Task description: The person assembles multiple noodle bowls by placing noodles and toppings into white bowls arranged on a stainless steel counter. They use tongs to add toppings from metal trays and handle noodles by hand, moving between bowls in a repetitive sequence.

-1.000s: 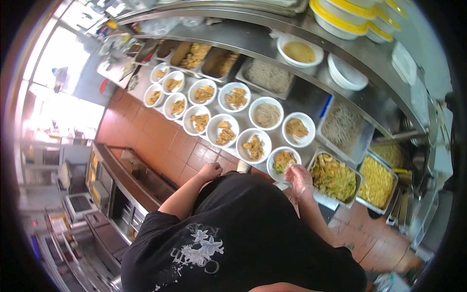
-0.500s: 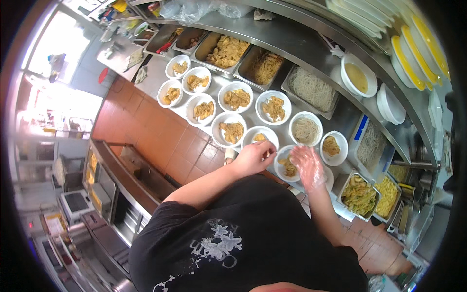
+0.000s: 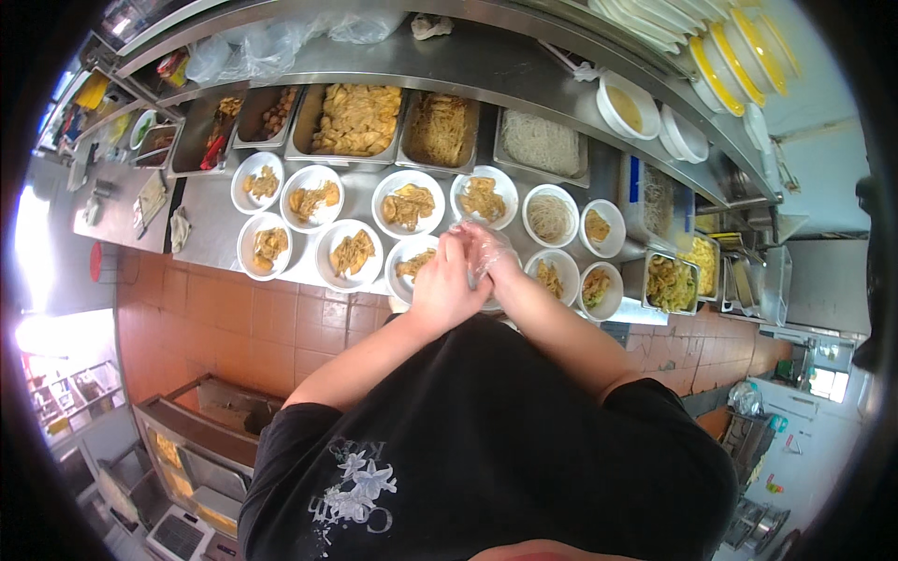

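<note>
the person's bare left hand (image 3: 447, 285) is meeting the right hand (image 3: 486, 252), which is wearing a clear plastic glove, above the front row of round white bowls (image 3: 392, 258). the fingers of both hands are bending inward and touching at the glove; whether anything is lying between them cannot be told, since they are covering one another.

the bowls are standing in two rows along the stainless steel desk (image 3: 210, 213). eleven are showing plainly, and a sliver of another white rim (image 3: 491, 303) is showing beneath the hands, its contents hidden. as far as can be judged, the portions of brownish-yellow cooked pieces (image 3: 409, 204) are largely in place: ten bowls are holding some. one back-row bowl is showing only pale thin noodles (image 3: 552, 218), so it is lacking those pieces. leafy green bits (image 3: 595, 289) are clearly appearing in just the front bowl at the right end; the other visible bowls seem to be remaining without them.

beside that end, a rectangular steel tray (image 3: 668, 310) is holding plenty of chopped yellow-green vegetables (image 3: 672, 282). behind the bowls, a deep steel pan (image 3: 351, 161) is holding more yellowish pieces.
</note>
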`<state>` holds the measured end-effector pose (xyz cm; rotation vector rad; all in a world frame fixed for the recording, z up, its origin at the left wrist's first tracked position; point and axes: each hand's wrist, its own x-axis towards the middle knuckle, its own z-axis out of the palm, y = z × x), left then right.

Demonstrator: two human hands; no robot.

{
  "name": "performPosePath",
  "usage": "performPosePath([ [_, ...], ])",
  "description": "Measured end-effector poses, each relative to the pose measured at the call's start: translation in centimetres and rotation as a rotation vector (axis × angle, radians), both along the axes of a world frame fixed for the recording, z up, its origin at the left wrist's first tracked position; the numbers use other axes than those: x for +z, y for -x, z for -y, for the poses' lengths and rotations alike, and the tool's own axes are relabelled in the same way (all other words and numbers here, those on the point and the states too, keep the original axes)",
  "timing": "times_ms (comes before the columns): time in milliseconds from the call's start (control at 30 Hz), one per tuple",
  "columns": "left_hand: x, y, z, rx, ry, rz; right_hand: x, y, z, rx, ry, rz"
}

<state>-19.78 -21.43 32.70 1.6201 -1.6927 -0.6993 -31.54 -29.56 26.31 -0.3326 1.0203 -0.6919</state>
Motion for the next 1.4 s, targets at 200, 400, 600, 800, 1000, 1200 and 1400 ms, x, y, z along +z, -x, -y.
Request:
performPosePath([
  [200,-2.0,-1.3,4.2,0.07,-0.115,0.129,0.5,-2.3,-1.9,-0.135,0.332,-0.29],
  [400,-2.5,0.3,2.3,0.035,-0.19,-0.014,3.0,1.6,-5.9,0.332,0.573,-0.947],
  [600,1.0,1.4,0.2,-0.035,0.136,-0.095,10.1,4.0,-9.5,0.354,1.005,-0.907],
  [800,4.6,-0.8,-1.6,0.129,0.026,0.001,11.8,3.3,-9.3,0.494,0.887,-0.494],
  [1000,4.9,-7.8,-4.4,0.357,0.085,0.063,14.1,-1.0,-8.6,0.757,1.165,-0.286],
  [1200,0.6,-21.2,-6.4,0.829,0.063,0.084,13.6,-4.3,-8.6,0.551,1.107,-0.372],
  [1400,-5.4,-43.8,-8.3,0.991,-0.133,0.241,10.2,-10.4,-9.9,0.414,0.908,-0.603],
])
